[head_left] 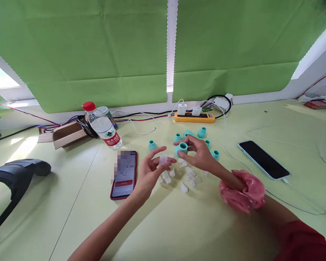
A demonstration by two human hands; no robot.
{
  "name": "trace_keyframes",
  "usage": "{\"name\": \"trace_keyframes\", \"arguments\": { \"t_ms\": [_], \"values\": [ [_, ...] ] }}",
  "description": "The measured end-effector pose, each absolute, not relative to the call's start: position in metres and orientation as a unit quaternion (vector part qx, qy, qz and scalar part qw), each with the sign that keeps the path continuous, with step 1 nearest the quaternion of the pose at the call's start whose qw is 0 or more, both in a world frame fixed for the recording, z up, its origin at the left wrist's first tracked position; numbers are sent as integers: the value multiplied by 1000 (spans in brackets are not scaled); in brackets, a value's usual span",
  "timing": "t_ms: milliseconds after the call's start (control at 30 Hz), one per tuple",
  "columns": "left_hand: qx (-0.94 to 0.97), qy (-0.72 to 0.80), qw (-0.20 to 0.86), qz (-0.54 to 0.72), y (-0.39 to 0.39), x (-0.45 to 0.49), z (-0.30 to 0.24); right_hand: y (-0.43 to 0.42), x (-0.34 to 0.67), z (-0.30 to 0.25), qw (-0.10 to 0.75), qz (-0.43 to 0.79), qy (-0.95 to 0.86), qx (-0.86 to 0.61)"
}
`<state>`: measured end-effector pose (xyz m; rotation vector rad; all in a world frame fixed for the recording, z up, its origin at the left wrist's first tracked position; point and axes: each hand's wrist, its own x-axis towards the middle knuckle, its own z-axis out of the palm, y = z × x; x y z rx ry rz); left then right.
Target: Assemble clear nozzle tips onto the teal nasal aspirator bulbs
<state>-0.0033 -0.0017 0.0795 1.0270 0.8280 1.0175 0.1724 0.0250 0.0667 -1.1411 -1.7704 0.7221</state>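
Fingers of the right hand (200, 155) are pinching a small teal rubbery cup (181, 148) by its rim, while the left hand (148, 175) is nipping a tiny clear plastic cap (163, 160) at its sides, both probably light and slippery.

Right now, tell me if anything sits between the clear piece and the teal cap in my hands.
Nothing visible does. The left hand pinches the clear piece, the right hand holds the teal cap, and only an open gap separates them.

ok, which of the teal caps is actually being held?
The teal cap pinched in the right hand, open end toward the camera. The other teal caps sit loose on the table; the left hand holds a clear piece.
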Motion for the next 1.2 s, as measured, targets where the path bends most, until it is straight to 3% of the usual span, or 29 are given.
{"name": "trace_keyframes", "arguments": {
  "t_ms": [333,833,1100,1200],
  "values": [
    [528,379,546,529,-5,-5,77,-14,154,87,326,208,-826,-409],
    [600,417,455,510,-11,-6,67,-18,145,73,367,148,-825,-403],
    [686,456,281,493,-1,-8,57,-19,147,61,337,-64,-855,-390],
    [682,474,259,493,-3,-4,54,-18,145,57,337,-77,-855,-386]
  ]
}}
